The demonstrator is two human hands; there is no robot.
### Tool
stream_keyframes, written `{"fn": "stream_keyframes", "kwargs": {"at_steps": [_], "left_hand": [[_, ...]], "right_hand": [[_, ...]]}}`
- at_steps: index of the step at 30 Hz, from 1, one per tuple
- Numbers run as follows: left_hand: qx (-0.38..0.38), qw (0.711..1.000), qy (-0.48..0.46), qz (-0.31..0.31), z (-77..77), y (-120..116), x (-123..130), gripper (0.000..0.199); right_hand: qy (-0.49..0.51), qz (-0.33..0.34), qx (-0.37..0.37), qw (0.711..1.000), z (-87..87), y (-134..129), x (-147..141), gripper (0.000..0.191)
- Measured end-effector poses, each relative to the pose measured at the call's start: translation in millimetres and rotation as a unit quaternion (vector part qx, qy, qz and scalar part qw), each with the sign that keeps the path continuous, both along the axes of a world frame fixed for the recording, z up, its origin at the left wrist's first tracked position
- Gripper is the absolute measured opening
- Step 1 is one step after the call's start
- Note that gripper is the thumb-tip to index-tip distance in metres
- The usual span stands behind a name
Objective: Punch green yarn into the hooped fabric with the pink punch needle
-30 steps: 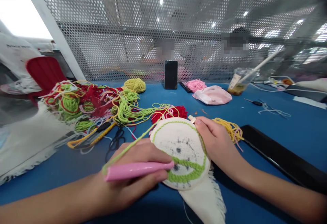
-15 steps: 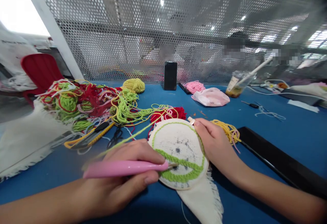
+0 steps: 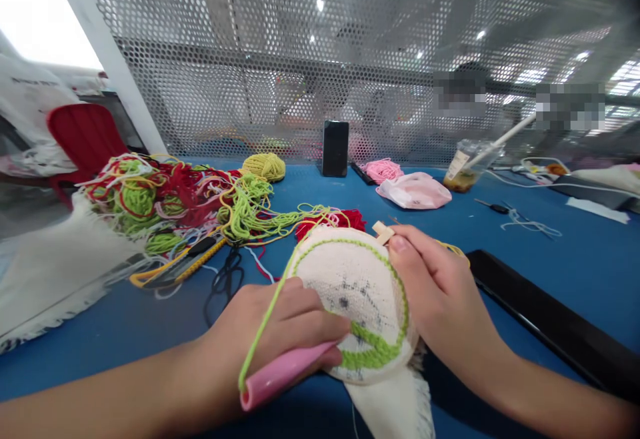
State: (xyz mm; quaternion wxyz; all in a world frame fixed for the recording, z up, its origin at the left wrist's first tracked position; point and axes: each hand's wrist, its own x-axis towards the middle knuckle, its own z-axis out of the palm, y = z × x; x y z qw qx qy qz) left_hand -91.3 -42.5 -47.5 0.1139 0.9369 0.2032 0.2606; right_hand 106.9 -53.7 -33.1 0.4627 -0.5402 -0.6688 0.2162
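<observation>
A round hoop of stretched cream cloth, with bright green stitching in a ring and a thick band, sits tilted between the 2 hands over the near middle of the blue tabletop. Dark marks show on the cloth, and a fringed flap hangs toward the near side.

The left hand has its fingers curled closed around a smooth pink tubular tool, fingertips at the cloth (the tool's tip is hidden, so I cannot tell whether it pierces). From the tool's hollow near end, 1 bright green yarn strand runs far toward the hoop. The right hand grips the right rim, thumb beside a small pale wooden clamp; its other fingers are partly hidden.

Just beyond the hoop lies a deep red yarn bundle. Far left is a tangled multicoloured yarn heap; right, a long glossy black object. Farther, a black upright smartphone stands before a grey perforated metal screen.
</observation>
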Motion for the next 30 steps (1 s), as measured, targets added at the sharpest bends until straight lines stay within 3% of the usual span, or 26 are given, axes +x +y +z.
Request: {"fn": "stream_keyframes", "kwargs": {"at_steps": [4,10,21,30], "left_hand": [[-0.048,0.999,-0.004,0.01,8.7,-4.4,-3.6,0.02],[-0.108,0.988,-0.105,0.022,9.5,-5.0,-10.8,0.024],[-0.129,0.987,-0.088,0.031,6.5,-4.6,-11.6,0.026],[-0.071,0.997,-0.028,0.01,1.6,-0.2,-3.0,0.019]], "right_hand": [[-0.019,-0.015,-0.025,0.999,-11.6,11.4,5.7,0.027],[-0.015,-0.014,-0.058,0.998,-28.1,28.1,14.6,0.03],[-0.012,-0.015,-0.061,0.998,-28.3,28.0,14.8,0.029],[0.002,-0.023,-0.036,0.999,-18.1,20.6,9.1,0.028]]}}
